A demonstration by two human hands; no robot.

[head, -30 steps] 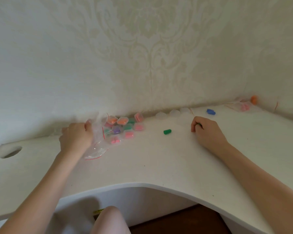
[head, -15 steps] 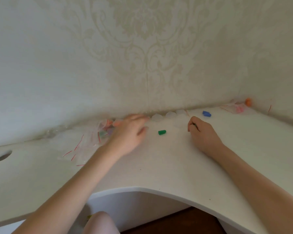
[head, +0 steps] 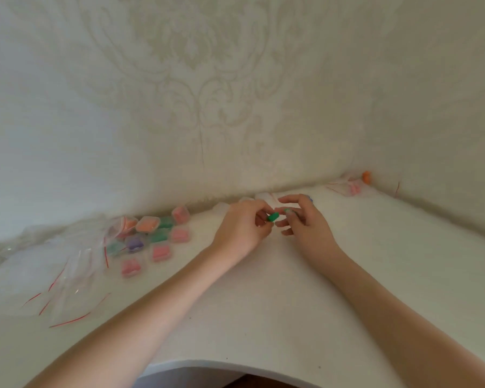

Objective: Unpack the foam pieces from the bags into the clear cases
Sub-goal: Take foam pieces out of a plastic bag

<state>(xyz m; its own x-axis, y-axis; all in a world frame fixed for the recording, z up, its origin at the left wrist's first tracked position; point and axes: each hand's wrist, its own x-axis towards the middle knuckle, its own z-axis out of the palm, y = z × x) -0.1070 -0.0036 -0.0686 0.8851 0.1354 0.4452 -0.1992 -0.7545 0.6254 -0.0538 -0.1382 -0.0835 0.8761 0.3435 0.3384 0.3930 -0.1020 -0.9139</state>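
Green foam piece (head: 272, 217) sits at frame centre above the desk (head: 263, 303), pinched by left hand (head: 242, 228) fingers, long axis tilting up-right toward right hand (head: 305, 219), whose fingers pinch a second green bit

Soft dim daylight, faint shadows, overall blur, wide-angle bending at edges.

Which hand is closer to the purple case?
Left. The left hand is just right of the purple case; the right hand sits farther right, beyond the left one.

green foam piece (head: 272, 217) pinched between fingers (head: 259, 219)
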